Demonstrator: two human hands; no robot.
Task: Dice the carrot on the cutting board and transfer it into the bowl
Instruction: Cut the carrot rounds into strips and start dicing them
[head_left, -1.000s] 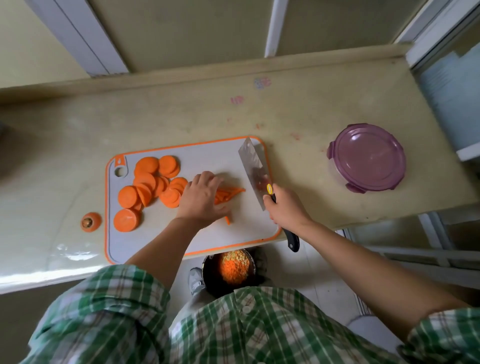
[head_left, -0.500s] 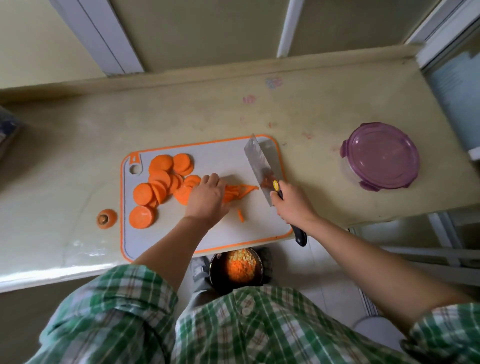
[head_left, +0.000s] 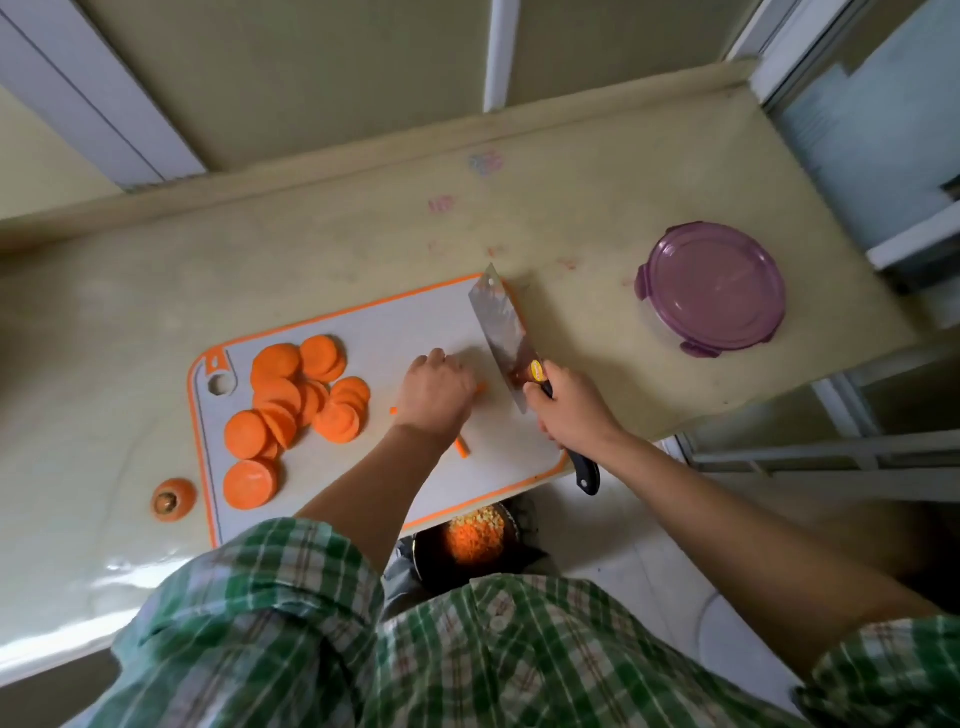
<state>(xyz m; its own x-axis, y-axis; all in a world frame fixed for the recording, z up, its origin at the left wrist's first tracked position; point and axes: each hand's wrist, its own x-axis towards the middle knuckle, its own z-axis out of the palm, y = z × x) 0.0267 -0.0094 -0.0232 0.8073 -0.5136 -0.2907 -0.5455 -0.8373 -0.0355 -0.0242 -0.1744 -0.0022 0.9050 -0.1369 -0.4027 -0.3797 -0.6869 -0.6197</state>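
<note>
The left hand (head_left: 436, 395) lies knuckles up on the middle of the white plastic cutting board w/ orange rim (head_left: 405, 327). Its fingers are curled down and hold the thin orange carrot strips (head_left: 480, 387) against the board. The strips are nearly all hidden under this hand; only one tip shows at its right side and one at its left. One short loose carrot stick (head_left: 462, 447) lies on the board just beside the wrist.

The right hand (head_left: 569, 410) is clenched round the black handle of the steel cleaver (head_left: 501, 332). The handle end sticks out below the hand, past the table edge. The blade stands just right of the left hand, very near the strips; if it touches them I cannot tell.

The round orange carrot slices (head_left: 291, 395) lie overlapped in a heap on the left part of the board, apart from both hands. The cut-off carrot top (head_left: 174, 499) lies on the beige table (head_left: 571, 218), just left of the board.

Below the near table edge, btw. the two arms, is a black bowl (head_left: 431, 556) w/ finely diced carrot (head_left: 475, 535). A round purple plastic container lid (head_left: 714, 288) sits far right on the table.

Writing: a small yellow sticker (head_left: 536, 370) on the blade near the handle, print too small to read. Faint pink marks (head_left: 441, 203) at the back of the table, not legible.
</note>
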